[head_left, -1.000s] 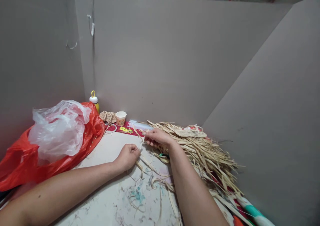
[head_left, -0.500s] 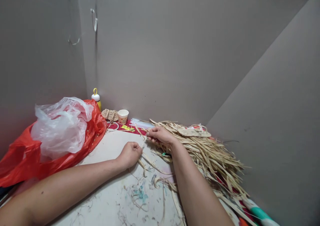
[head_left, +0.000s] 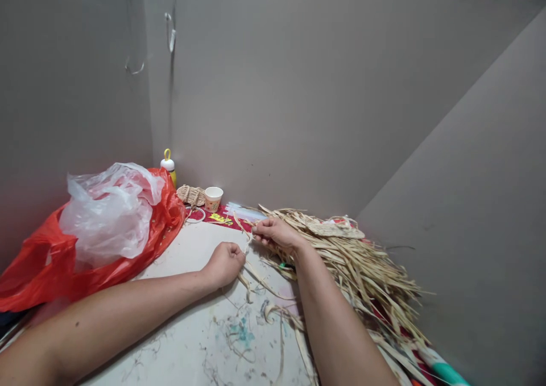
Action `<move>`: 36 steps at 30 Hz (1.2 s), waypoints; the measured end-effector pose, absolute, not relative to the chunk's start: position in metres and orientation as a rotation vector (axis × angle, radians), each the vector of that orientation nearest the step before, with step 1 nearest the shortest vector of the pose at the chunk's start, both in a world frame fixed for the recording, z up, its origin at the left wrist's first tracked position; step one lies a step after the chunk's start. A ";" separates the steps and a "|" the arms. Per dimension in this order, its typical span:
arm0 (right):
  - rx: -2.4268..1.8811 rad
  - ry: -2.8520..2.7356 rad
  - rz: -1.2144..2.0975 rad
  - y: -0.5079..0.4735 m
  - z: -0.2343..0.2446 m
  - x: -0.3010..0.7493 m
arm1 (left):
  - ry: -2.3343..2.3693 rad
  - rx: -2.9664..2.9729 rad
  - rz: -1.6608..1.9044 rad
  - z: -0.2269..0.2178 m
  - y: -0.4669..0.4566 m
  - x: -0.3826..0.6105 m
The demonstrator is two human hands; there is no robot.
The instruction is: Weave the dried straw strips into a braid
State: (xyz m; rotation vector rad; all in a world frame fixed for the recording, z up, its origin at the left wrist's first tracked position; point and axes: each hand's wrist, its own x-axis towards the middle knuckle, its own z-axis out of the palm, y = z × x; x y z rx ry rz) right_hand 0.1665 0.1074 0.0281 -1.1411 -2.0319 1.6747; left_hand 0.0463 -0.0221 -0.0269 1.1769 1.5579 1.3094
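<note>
My left hand is closed in a pinch on a pale dried straw strip near the middle of the white board. A little further off and to the right, my right hand pinches the same strip, its fingers curled together. The strip looks twisted where it spans the short gap between both hands. Loose strip ends trail below my left hand onto the board. Beside and beneath my right forearm lies a large heap of dried straw strips. The exact grip inside the left fingers is hidden.
A red plastic bag with a clear bag on it fills the left side. At the back stand a yellow bottle, a woven straw piece and a paper cup. Grey partitions enclose the table.
The whole view has shifted slightly, so things sit a little further right. Both hands keep nearly the same pose on the strip.
</note>
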 end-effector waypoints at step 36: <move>-1.231 -2.235 0.929 0.115 -0.028 0.128 | 1.442 0.718 1.126 -0.001 -0.015 0.035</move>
